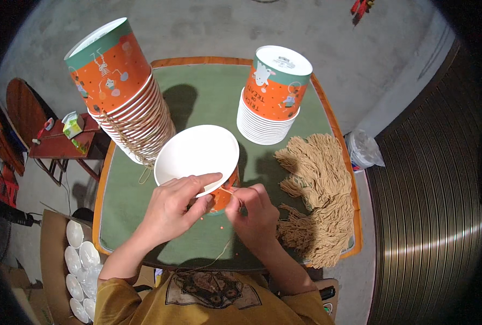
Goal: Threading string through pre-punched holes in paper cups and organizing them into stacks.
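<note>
A paper bucket (195, 151), white inside and orange with green outside, is tilted over the table in front of me. My left hand (170, 208) grips its near rim, index finger stretched along the inside edge and thumb below. Close to the bucket's right side, my right hand (254, 214) is closed, thumb and fingertips pinching a thin tan string (227, 189) at the bucket wall. A loose strand hangs toward the table's near edge. How the string meets the wall is partly hidden by the rim and fingers.
Upside-down stacks of like buckets stand at the back left (111, 70) and back right (278, 89); strings (127, 135) drape over the left one. Tan cord bundles (322, 200) lie along the table's right side. A cardboard box (56, 244) of white cups sits at lower left.
</note>
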Demonstrator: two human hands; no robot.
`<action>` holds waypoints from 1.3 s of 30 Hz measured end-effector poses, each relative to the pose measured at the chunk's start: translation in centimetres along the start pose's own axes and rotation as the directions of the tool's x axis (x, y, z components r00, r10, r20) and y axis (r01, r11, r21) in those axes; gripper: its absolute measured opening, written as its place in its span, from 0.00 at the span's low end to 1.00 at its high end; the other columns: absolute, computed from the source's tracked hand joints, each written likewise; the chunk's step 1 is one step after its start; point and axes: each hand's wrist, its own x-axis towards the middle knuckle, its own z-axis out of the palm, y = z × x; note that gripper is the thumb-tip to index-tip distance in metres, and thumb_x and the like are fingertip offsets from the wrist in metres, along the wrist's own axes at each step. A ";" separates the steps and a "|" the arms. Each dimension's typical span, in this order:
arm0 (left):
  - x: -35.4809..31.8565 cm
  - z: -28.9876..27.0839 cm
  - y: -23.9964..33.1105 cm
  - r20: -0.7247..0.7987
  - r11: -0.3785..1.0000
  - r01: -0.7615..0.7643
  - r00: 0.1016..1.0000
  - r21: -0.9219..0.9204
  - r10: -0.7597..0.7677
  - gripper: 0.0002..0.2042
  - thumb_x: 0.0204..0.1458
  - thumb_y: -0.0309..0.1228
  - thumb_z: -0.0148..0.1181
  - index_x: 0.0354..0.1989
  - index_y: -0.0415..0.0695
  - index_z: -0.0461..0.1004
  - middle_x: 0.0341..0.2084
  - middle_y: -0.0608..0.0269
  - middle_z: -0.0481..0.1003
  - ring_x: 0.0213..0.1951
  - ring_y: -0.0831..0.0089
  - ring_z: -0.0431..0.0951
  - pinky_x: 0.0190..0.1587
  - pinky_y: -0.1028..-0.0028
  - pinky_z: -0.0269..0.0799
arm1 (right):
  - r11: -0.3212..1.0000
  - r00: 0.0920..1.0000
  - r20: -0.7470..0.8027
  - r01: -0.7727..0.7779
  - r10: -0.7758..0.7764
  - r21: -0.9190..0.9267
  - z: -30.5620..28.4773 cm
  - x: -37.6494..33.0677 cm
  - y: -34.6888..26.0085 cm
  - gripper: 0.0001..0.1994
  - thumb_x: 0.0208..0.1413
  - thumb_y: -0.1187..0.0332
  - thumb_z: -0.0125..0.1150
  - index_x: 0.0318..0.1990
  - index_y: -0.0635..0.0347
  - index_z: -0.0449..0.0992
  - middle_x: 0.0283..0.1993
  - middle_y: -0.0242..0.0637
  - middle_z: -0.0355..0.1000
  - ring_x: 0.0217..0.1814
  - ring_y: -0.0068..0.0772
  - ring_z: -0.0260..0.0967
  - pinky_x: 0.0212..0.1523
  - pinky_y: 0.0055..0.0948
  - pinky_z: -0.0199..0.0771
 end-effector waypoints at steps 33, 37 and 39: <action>2.2 -0.3 -0.1 0.568 0.978 0.164 0.821 -0.128 -0.063 0.07 0.57 0.31 0.52 0.39 0.40 0.71 0.32 0.53 0.74 0.37 0.57 0.75 0.40 0.63 0.69 | 0.999 0.998 0.065 0.008 -0.010 0.032 -0.9 -2.1 0.0 0.09 0.44 0.78 0.63 0.32 0.57 0.69 0.26 0.35 0.67 0.22 0.36 0.68 0.21 0.32 0.69; 2.0 0.1 -0.2 0.557 0.992 0.105 0.829 -0.063 -0.052 0.06 0.57 0.30 0.52 0.37 0.40 0.68 0.31 0.51 0.72 0.37 0.53 0.74 0.40 0.62 0.69 | 0.999 0.997 0.079 0.004 -0.007 0.034 -0.9 -2.2 0.0 0.09 0.45 0.77 0.63 0.33 0.56 0.69 0.26 0.34 0.67 0.23 0.35 0.68 0.23 0.32 0.71; 1.9 0.4 -0.5 0.545 0.998 0.051 0.838 -0.031 -0.026 0.06 0.56 0.29 0.52 0.37 0.40 0.68 0.31 0.51 0.71 0.37 0.51 0.73 0.40 0.61 0.68 | 0.999 0.996 0.091 0.007 -0.011 0.042 -1.0 -2.3 0.0 0.09 0.46 0.75 0.62 0.33 0.55 0.69 0.27 0.33 0.67 0.24 0.34 0.69 0.25 0.33 0.72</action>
